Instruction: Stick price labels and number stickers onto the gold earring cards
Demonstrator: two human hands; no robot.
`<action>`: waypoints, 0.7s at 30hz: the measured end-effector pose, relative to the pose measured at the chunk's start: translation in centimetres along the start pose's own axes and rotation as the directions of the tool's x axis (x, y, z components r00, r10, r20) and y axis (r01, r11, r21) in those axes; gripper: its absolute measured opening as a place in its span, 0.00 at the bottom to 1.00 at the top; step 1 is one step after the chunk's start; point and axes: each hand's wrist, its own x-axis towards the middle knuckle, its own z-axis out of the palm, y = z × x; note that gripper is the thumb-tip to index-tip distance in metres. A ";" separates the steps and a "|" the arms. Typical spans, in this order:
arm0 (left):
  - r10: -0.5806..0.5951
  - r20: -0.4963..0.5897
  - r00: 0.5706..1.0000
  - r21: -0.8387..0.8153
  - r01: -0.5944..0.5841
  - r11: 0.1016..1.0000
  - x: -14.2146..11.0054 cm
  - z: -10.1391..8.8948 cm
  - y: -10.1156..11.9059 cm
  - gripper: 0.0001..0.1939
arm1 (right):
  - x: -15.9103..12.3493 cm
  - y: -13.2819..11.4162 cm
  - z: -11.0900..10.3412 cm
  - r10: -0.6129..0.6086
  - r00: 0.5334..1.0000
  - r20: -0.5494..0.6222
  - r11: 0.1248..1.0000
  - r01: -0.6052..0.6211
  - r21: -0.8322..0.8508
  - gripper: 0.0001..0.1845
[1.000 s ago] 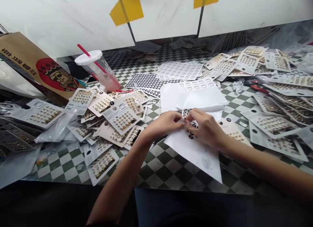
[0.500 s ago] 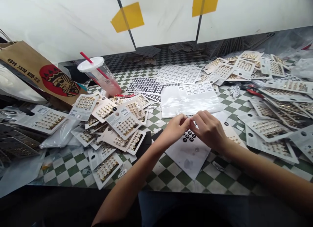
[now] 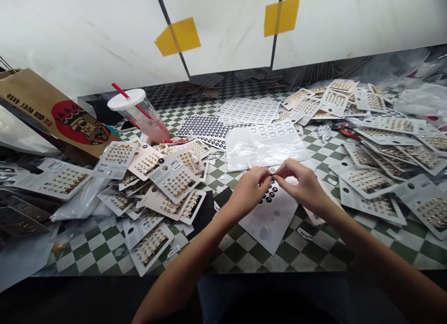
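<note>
My left hand (image 3: 252, 188) and my right hand (image 3: 301, 182) meet fingertip to fingertip above a white sticker sheet (image 3: 267, 226) with a few black round stickers left on it. Both thumbs and index fingers are pinched together around a small black sticker (image 3: 272, 175), mostly hidden by the fingertips. Partly under my right hand and forearm lies a beige earring card (image 3: 315, 217). Just beyond my hands is a clear plastic sleeve (image 3: 261, 154) with white price labels.
Piles of carded earrings crowd the left (image 3: 174, 179) and right (image 3: 372, 177) of the checkered table (image 3: 237, 249). A lidded cup (image 3: 150, 121) with a red straw leans beside a brown paper bag (image 3: 35, 100). Further sticker sheets (image 3: 204, 128) lie behind. Red-handled pliers (image 3: 349, 135) are at right.
My fingertips stay together, but my right hand's fingers have arched so a gap shows between thumb and index. The beige card shows less behind my right hand. The camera view has shifted slightly.
</note>
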 end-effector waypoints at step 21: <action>-0.149 0.119 0.982 -0.341 0.181 0.922 -0.1 1.4 0.0 0.07 | -4.4 3.9 -4.8 0.371 0.846 -0.384 0.819 -0.493 -0.294 0.22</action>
